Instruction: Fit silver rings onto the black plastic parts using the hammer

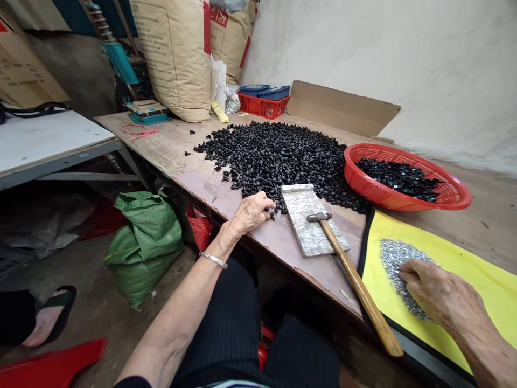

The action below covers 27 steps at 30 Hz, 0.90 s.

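Note:
My left hand point(252, 212), with a bracelet at the wrist, is closed at the table's front edge. A small black plastic part point(272, 216) shows at its fingertips, beside the near edge of a wide pile of such parts point(278, 153). My right hand point(442, 291) has its fingers pinched together in a heap of tiny shiny metal pieces point(398, 258) on a yellow cloth point(480, 280); what they grip is hidden. Between the hands lies a worn metal plate point(302, 213). A hammer point(351, 269) rests its head on the plate, its wooden handle pointing toward me.
A red basket point(407, 199) with black parts tilts against the pile's right side. At the back stand large paper sacks point(173, 59), a red crate point(264, 106) and cardboard point(343, 108). A green sack point(145, 242) sits on the floor; a person's foot point(42, 320) is at left.

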{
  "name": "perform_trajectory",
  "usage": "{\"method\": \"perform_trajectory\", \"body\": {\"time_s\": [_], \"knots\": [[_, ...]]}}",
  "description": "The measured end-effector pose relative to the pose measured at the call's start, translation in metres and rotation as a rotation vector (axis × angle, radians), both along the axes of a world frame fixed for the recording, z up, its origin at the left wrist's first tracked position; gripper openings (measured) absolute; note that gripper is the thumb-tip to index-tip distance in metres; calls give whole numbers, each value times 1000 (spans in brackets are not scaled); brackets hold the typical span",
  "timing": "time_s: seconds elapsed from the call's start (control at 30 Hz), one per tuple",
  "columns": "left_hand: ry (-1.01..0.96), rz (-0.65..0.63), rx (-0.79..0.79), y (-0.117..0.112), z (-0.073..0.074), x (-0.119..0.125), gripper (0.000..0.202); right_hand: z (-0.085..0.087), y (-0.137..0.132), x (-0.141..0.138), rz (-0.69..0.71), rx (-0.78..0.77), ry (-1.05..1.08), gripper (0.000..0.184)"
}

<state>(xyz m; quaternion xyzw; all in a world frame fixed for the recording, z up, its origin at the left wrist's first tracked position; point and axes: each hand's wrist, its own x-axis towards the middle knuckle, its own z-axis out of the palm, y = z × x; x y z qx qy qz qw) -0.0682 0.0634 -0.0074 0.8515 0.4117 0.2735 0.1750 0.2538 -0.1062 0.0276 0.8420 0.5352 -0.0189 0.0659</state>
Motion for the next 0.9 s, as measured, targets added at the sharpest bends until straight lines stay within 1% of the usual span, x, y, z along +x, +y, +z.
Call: {"method": "perform_trajectory", "body": {"time_s": [0.03,0.1,0.2,0.3,0.4,0.47,0.53,0.6,0.67,0.73,0.8,0.83,0.9], "knots": [[87,-35,24,0,2,2,23,0,1,0,29,-11,-19,19],[244,-52,53,-1,7,7,24,1,2,0,73,-36,-58,21],[373,-36,87,-1,12,13,23,-1,3,3,46,-89,-108,23],[383,-21,91,2,14,15,19,-4,2,6,29,-88,-113,24],[282,-30,62,7,12,15,14,-4,-2,10,22,8,-106,22],[102,-25,15,10,10,14,11,0,-4,10,-13,97,-98,20],[-205,14,-106,9,7,15,7,9,-7,5,-82,183,-73,17],[-611,75,-325,3,3,16,6,21,-9,-5,-174,254,-5,14],[-1000,105,-578,-8,1,17,14,33,-11,-19,-272,309,110,12],[-1270,84,-780,-22,0,20,21,40,-13,-34,-319,369,237,12],[-1428,59,-928,-36,0,25,23,40,-15,-48,-303,435,349,16],[-1482,58,-988,-42,1,27,22,37,-16,-55,-265,466,405,19],[-1556,78,-1076,-52,3,33,20,30,-17,-70,-130,548,503,23]]}}
